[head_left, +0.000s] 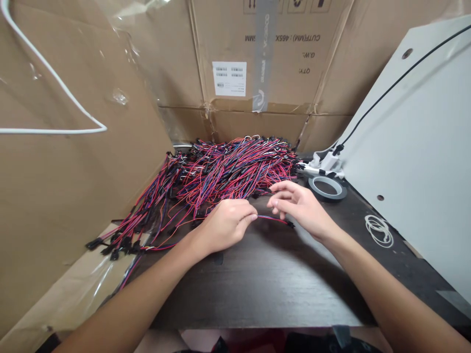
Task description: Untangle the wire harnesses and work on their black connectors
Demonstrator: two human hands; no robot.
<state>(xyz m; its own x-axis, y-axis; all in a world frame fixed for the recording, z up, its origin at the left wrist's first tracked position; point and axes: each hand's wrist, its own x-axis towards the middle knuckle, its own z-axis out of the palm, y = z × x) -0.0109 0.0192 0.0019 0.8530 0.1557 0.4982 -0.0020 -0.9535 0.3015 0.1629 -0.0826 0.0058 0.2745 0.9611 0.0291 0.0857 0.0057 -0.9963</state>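
Observation:
My left hand (230, 220) is closed, its thumb and fingers pinching a thin red-and-blue wire cable (272, 218). The cable sticks out to the right of the pinch and ends in a small black connector (290, 224) just above the dark table (257, 279). My right hand (300, 206) hovers over that end, fingers loosely curled and apart, with nothing seen between them. Behind both hands lies a big tangled heap of similar cables (239, 169), red, blue and black. The part of the cable inside my left fist is hidden.
More cables with black connectors (125, 242) spill over the left edge onto cardboard. To the right are a grey tape roll (315, 191), a white plug and power strip (331, 161), and a coiled white cord (379, 230). Cardboard (235, 39) and a white panel (415, 122) wall the table.

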